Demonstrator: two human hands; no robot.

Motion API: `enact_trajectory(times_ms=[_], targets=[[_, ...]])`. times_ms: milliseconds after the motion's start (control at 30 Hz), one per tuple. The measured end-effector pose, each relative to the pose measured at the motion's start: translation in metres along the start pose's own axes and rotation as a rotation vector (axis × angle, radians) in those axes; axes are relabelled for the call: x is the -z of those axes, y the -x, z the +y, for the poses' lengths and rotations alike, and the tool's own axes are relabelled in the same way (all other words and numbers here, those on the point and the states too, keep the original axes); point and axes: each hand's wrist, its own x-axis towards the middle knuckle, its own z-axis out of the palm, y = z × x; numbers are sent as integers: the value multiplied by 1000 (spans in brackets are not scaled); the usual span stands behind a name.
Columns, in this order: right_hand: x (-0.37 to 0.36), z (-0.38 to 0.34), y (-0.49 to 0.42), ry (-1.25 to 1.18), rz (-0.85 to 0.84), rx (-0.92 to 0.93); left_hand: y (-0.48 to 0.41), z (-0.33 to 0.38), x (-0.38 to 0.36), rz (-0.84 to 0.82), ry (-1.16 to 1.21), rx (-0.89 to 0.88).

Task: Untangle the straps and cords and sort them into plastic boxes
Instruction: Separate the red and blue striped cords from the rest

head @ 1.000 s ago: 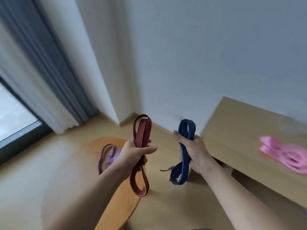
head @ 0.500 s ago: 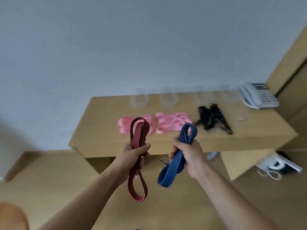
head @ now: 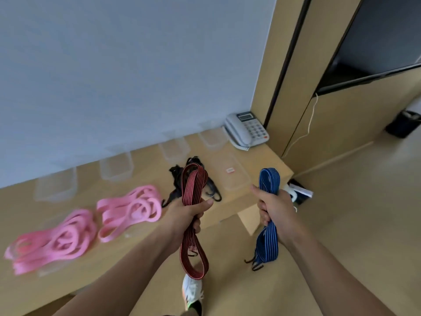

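Left hand [head: 190,212]: grips red strap [head: 193,183]
Right hand [head: 274,207]: grips blue strap [head: 269,181]
Boxes [head: 174,150]: ahead, blurry, probably empty; nearest lies just beyond right hand

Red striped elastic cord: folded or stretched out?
Folded. The red striped elastic cord loops above and below the left hand gripping its middle.

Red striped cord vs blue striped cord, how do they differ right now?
The red cord is gripped by the left hand; the blue cord by the right hand. Below the fist, the red cord hangs as an open loop; the blue cord hangs bunched tighter, dark hooks at its end. Shared: both folded, striped, upper loop standing above the fist.
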Motion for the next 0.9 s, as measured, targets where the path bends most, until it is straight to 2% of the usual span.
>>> enact_trajectory(times_ms=[133,300,400,533,633,767,833,900], targets=[[-13,-36,-70,325,35,239,-64,21,-5,-2,54,16],[-45,-67,-167,992,44,446,-131,54,-5,11,113,49],[-65,-61,-221,1426,-70,558,-161,65,-2,29,129,67],[-80,-39,-271,1731,-237,573,-185,69,2,103,135,116],[-82,-18,-299,1791,-294,571,-194,70,1,130,134,142],[-67,-9,-320,1708,-415,578,-206,71,-17,176,119,155],[-49,-14,-320,1436,-413,647,-211,74,-33,208,95,143],[-26,-21,-316,1010,-296,716,-215,76,-54,236,8,130]])
